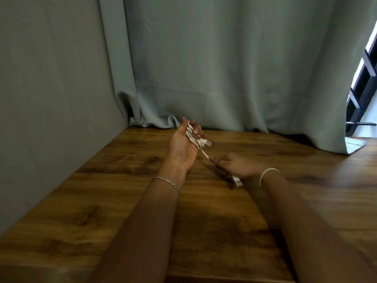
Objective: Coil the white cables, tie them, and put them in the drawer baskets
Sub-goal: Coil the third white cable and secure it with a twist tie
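My left hand (183, 144) is palm-up above the wooden table (102, 201) and grips a coiled white cable (193, 135), with one clear plug end (208, 143) sticking out to the right. A short strand of the same cable runs down-right into my right hand (234, 166), which pinches it with curled fingers. The cable's other plug end (237, 181) pokes out below my right hand. No drawer or basket is in view.
A grey-green curtain (224, 68) hangs along the table's far edge and a grey wall (51, 99) borders the left side. A dark window frame (363, 88) shows at the far right.
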A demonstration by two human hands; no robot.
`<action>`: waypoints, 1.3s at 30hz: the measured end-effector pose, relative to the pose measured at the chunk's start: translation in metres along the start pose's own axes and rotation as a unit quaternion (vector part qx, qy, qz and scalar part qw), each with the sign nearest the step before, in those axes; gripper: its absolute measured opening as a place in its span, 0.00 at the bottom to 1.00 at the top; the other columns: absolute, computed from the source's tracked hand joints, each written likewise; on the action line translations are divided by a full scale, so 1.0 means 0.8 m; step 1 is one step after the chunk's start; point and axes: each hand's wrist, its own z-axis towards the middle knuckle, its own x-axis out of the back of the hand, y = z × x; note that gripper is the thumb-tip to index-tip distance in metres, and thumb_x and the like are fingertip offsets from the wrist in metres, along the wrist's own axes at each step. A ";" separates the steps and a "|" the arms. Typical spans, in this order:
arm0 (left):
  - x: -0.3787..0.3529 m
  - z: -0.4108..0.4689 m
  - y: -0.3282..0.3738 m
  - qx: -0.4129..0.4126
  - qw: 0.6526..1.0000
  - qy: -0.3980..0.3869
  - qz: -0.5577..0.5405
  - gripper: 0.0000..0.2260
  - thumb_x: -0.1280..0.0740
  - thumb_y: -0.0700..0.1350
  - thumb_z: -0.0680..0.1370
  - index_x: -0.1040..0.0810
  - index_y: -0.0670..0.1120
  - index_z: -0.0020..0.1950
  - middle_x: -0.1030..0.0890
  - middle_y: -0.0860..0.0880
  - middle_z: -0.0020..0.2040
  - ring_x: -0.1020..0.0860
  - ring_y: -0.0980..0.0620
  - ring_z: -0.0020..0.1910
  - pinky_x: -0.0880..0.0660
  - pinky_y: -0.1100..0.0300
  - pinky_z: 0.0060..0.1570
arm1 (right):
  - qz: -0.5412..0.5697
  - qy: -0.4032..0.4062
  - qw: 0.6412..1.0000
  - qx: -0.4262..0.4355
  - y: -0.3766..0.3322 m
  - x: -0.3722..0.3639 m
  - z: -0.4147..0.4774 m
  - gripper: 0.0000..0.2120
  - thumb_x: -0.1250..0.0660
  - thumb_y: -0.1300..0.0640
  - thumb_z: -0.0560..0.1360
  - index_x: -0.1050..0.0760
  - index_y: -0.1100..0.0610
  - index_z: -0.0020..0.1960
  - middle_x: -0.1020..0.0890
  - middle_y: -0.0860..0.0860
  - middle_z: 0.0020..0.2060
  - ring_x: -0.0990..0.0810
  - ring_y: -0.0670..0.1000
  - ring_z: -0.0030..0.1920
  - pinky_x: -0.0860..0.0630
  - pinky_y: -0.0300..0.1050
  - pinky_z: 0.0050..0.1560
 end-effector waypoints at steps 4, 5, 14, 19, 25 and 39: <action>0.003 0.003 -0.005 0.000 0.998 0.036 0.053 0.15 0.45 0.49 0.84 0.29 0.43 0.42 0.32 0.51 0.26 0.34 0.55 0.26 0.32 0.61 0.33 | -0.117 -0.078 0.990 0.024 -0.028 -0.009 -0.013 0.21 0.45 0.51 0.83 0.27 0.57 0.35 0.26 0.47 0.25 0.28 0.42 0.25 0.30 0.35 0.33; 0.004 0.004 -0.007 -0.003 0.996 0.042 0.073 0.14 0.45 0.48 0.84 0.29 0.43 0.43 0.31 0.51 0.26 0.33 0.55 0.25 0.31 0.62 0.31 | -0.125 -0.103 0.987 0.025 -0.031 -0.012 -0.015 0.18 0.45 0.53 0.83 0.26 0.58 0.38 0.25 0.49 0.26 0.27 0.45 0.27 0.29 0.37 0.34; 0.007 0.008 -0.019 -0.054 0.950 0.059 0.302 0.13 0.45 0.49 0.84 0.29 0.45 0.44 0.29 0.50 0.29 0.29 0.56 0.27 0.29 0.61 0.32 | -0.250 -0.089 0.963 0.051 -0.039 -0.022 -0.026 0.13 0.42 0.54 0.82 0.25 0.63 0.55 0.21 0.55 0.42 0.24 0.51 0.39 0.28 0.45 0.42; 0.024 0.011 -0.029 -0.182 0.791 0.008 0.584 0.14 0.45 0.49 0.84 0.31 0.47 0.40 0.28 0.50 0.35 0.29 0.54 0.34 0.33 0.59 0.36 | -0.290 0.063 0.946 0.128 -0.040 -0.012 -0.036 0.09 0.38 0.55 0.79 0.19 0.53 0.53 0.18 0.51 0.42 0.21 0.50 0.40 0.26 0.45 0.38; 0.031 0.014 -0.037 -0.167 0.746 -0.038 0.643 0.18 0.45 0.48 0.84 0.25 0.38 0.42 0.21 0.42 0.39 0.23 0.46 0.41 0.25 0.49 0.43 | -0.301 0.242 0.904 0.183 -0.033 0.005 -0.037 0.06 0.30 0.49 0.74 0.19 0.47 0.51 0.20 0.42 0.41 0.24 0.43 0.41 0.29 0.42 0.39; 0.009 -0.006 -0.027 0.053 0.889 -0.081 0.447 0.38 0.57 0.72 0.75 0.24 0.42 0.35 0.29 0.46 0.26 0.34 0.53 0.23 0.36 0.59 0.28 | -0.120 0.320 0.899 0.273 -0.014 0.014 -0.013 0.03 0.27 0.57 0.72 0.19 0.55 0.45 0.26 0.40 0.32 0.29 0.41 0.32 0.36 0.31 0.34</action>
